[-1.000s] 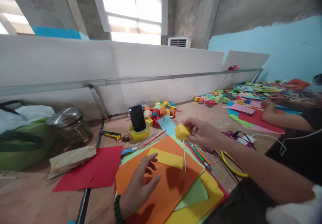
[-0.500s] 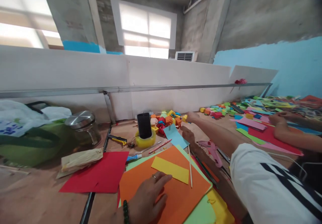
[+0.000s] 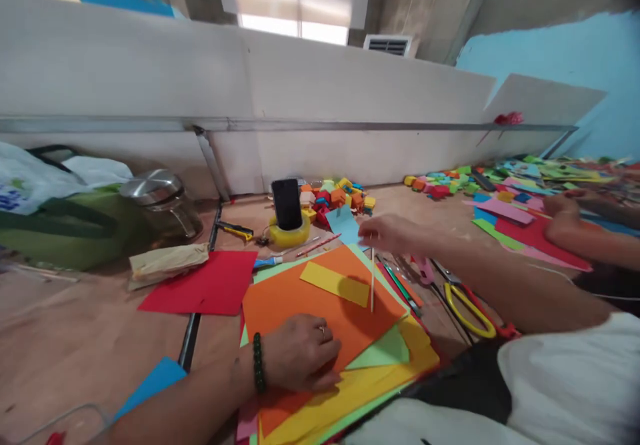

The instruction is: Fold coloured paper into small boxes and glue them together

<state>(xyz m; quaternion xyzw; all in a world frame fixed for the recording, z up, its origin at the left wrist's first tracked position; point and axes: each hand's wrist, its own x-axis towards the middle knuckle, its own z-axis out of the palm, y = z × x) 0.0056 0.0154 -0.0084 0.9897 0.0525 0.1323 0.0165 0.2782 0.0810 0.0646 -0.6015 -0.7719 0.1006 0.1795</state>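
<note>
Compare the thin, straight, pale stick (image 3: 372, 282) with one second ago: topped then by a yellow block, bare along its visible length now. Note the right hand (image 3: 387, 233) pinching it by the upper end, fingers narrow, nearly vertical over the right part of a flat, matte orange paper sheet (image 3: 285, 298). Cannot tell from this angle whether touching the sheet at its lower end. Note also a yellow cube-shaped block (image 3: 369, 204) at the right edge of a heap of small multicoloured blocks (image 3: 337, 198), not seen at that spot one second ago.

Compare the left hand (image 3: 300, 352) as well: raised with fingers spread then, lowered palm-down onto the orange sheet now, fingers bent and close together. Cannot tell about anything under the palm.

Find a smooth, rectangular yellow paper strip (image 3: 335, 284) on the orange sheet, just left of the stick, as before. See layered yellow paper (image 3: 400, 372) under the orange sheet. To the right, see scissors with rounded yellow handle loops (image 3: 470, 312). Behind, see a glossy black phone (image 3: 287, 205) upright in a translucent yellow tape roll (image 3: 290, 234) on a creased brown tabletop (image 3: 425, 213). At left, see a clear jar with a shiny metal lid (image 3: 163, 198)
</note>
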